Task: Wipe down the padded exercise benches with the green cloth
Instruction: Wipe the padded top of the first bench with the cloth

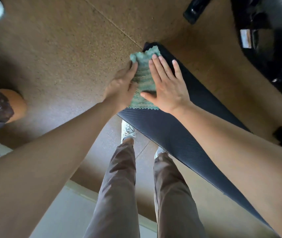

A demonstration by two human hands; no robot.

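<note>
Head view, looking steeply down: green cloth (143, 79) spread lengthwise along the far end of a black padded bench (171, 133), near its left edge, reaching almost to the bench's far tip. Right hand (166, 88) laid flat on the cloth's right side, palm down, 4 fingers stretched forward and thumb splayed toward the left, nothing clenched, just pressing. Left hand (122, 86) set against the cloth's left edge at the side of the bench, fingers curled over the fabric there; whether truly gripping or only pushing, cannot tell. Both bare forearms reaching out from the lower corners. Below the hands, 2 legs in grey-brown trousers (119, 186) with white laced shoes (127, 130) standing just left of the bench on a brown speckled floor (59, 54). At top right, blurred black machine parts (265, 31). At the left edge, another person's bare knee (15, 103).
</note>
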